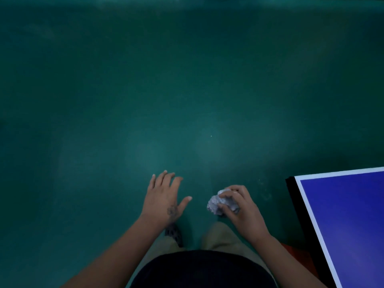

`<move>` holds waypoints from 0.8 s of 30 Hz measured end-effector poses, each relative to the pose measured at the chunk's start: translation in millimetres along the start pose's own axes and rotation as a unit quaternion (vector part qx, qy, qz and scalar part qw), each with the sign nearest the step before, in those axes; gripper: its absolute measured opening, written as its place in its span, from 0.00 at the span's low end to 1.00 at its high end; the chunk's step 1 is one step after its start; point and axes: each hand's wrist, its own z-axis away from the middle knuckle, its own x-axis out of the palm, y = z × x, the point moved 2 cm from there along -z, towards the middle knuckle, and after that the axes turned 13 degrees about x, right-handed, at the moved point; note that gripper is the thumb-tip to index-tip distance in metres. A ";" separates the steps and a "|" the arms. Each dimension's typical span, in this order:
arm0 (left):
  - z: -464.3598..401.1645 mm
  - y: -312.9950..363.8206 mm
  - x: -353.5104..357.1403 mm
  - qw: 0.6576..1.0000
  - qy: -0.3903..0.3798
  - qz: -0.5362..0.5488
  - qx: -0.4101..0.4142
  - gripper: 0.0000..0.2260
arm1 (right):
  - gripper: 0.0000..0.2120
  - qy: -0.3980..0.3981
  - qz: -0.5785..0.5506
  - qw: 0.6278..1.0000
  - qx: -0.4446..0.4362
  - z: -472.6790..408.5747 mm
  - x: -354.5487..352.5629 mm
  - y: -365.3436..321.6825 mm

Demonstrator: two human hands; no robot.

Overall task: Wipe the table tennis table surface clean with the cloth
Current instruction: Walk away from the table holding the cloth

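Cloth (221,201), crumpled into a pale ball, sits in the right hand (242,206), whose fingers (228,195) curl round it and pinch it tight. It hangs over the green floor (145,90), well apart from the blue tabletop (349,215), of which only a white-edged corner shows at the near right. The left hand (164,198) is held out with fingers spread, holding nothing. By my judgement no wiping is in hand at this moment: the cloth is not touching the tabletop, and the visible corner shows no streak or damp mark either way. Whatever wiping remains calls for bringing the cloth across to the right.
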 end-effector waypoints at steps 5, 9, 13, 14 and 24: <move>-56.7 -20.7 -12.5 1.000 0.000 0.014 -0.001 0.37 | 0.14 0.008 -0.008 1.000 0.010 -69.0 -10.8 -2.7; -118.5 -32.0 -25.2 1.000 0.008 0.025 -0.016 0.38 | 0.14 -0.004 -0.007 1.000 0.010 -132.1 -19.1 2.7; -192.0 -35.5 -46.3 0.999 -0.008 0.038 -0.024 0.35 | 0.13 -0.022 -0.014 1.000 0.000 -211.9 -37.7 6.6; -209.3 -36.7 -50.7 0.999 -0.016 0.040 -0.024 0.33 | 0.13 -0.026 -0.015 1.000 -0.005 -232.4 -42.8 5.9; -354.6 -56.6 -87.1 0.997 0.031 0.050 -0.046 0.29 | 0.14 -0.044 -0.005 0.998 -0.040 -398.1 -96.1 -7.8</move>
